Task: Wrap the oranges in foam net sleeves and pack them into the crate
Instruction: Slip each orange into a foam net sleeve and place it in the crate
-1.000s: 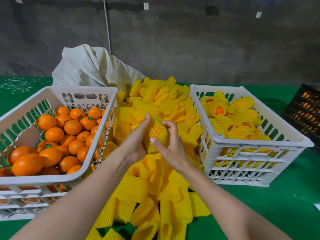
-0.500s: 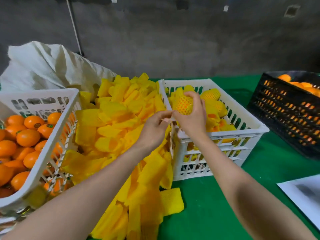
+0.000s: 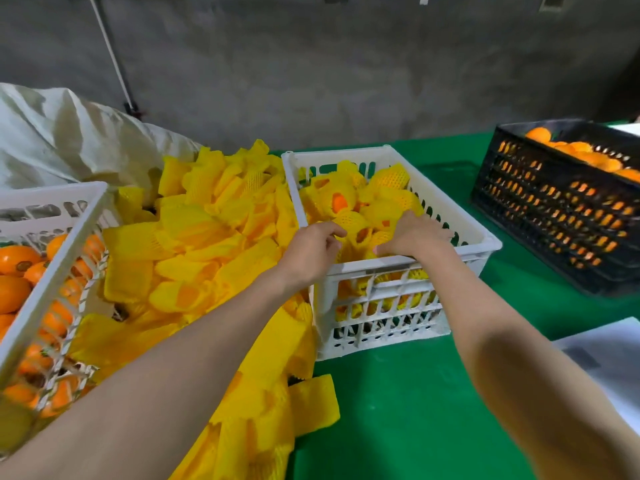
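A white crate [image 3: 398,263] on the green table holds several oranges wrapped in yellow foam net sleeves [image 3: 391,178]. My right hand [image 3: 412,237] is down inside its front edge, palm down, fingers curled over a wrapped orange that the hand mostly hides. My left hand [image 3: 311,247] hovers at the crate's front-left corner with loosely curled fingers, holding nothing. A loose pile of empty yellow sleeves [image 3: 207,237] lies left of that crate. Bare oranges [image 3: 14,292] fill another white crate [image 3: 52,271] at the far left.
A black crate [image 3: 554,216] of oranges stands at the right. A white sack [image 3: 69,143] slumps behind the sleeve pile. A sheet of paper [image 3: 606,358] lies at the right front. Green table surface [image 3: 398,410] shows in front of the white crate.
Both hands moved from the sleeve pile to the right-hand crate. My right hand carried the wrapped orange over the rim and lowered it among the others; my left hand followed to the corner.
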Available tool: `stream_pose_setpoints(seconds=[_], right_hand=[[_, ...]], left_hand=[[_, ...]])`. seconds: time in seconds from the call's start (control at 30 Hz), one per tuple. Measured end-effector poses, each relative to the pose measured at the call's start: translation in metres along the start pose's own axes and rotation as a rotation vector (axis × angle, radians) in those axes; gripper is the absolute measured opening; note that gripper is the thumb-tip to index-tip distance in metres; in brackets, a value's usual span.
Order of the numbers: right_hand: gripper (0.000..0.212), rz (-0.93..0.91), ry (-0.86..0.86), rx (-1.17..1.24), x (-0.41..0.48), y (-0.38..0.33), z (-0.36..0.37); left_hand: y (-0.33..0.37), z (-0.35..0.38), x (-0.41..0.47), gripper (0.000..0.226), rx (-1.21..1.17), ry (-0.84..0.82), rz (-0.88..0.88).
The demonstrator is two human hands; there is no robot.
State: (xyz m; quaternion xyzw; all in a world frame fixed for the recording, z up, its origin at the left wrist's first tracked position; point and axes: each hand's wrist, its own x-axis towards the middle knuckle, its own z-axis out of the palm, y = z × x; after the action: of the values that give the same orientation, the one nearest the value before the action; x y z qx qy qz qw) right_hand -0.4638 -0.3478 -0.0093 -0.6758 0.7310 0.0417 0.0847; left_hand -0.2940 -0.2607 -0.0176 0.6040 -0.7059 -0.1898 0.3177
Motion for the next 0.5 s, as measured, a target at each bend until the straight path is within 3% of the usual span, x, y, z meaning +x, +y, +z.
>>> stream_pose_setpoints(seconds=[0.1,0.23,0.33,0.5], right_hand=[[0.094,-0.011,0.235,0.041,-0.005,-0.002,0.002],[0.048,-0.37,0.623,0.315,-0.03,-0.03,0.002],[0.031,-0.619,0.664,0.51,-0.063,-0.072,0.002],[0.019,-0.984,0.594,0.651,-0.13,-0.15,0.013]], left_hand=[[-0.001,-0.012,-0.01,0.027,-0.149,-0.04,-0.023],[-0.009,-0.048,-0.027,0.021,-0.387,0.024,-0.087],[-0.022,-0.09,-0.047,0.016,-0.492,0.131,-0.167],[-0.061,-0.175,-0.103,0.015,-0.453,0.325,-0.228]])
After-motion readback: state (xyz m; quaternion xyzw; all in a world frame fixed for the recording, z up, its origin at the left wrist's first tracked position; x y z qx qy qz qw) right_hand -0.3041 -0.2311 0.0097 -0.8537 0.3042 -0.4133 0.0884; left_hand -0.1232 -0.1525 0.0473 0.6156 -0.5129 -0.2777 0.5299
